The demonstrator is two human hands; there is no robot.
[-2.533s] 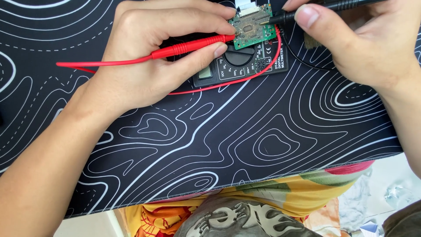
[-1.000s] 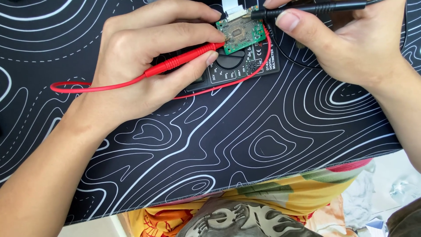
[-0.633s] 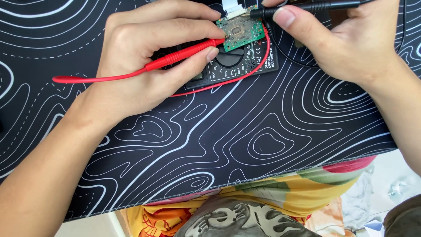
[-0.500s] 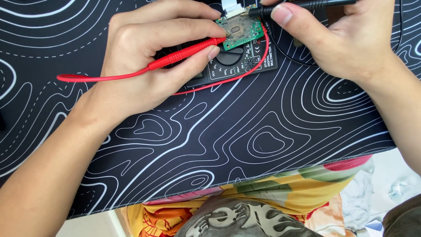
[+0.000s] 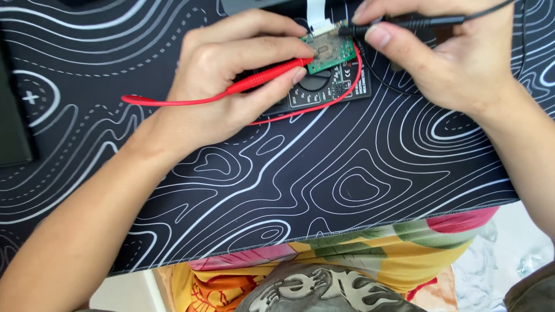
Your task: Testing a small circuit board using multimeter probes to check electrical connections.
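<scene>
My left hand (image 5: 231,81) grips a red test probe (image 5: 260,80), its tip touching a small green circuit board (image 5: 330,53). That board rests on top of a black multimeter (image 5: 324,92) with a round dial. From the right, my right hand (image 5: 457,58) holds a black test probe (image 5: 404,23) whose tip meets the board's upper edge. A white flat ribbon cable (image 5: 315,11) runs up from the board. The red lead wire (image 5: 173,101) trails left and loops around the meter.
Everything lies on a black desk mat (image 5: 347,185) with white contour lines. A dark flat object (image 5: 14,115) sits at the left edge. Below the mat's front edge are colourful patterned fabric (image 5: 370,254) and a printed garment on my lap.
Both hands shifted slightly with the probes while staying on the board. The view moved a little, so the board and meter sit lower in frame than half a second ago.
</scene>
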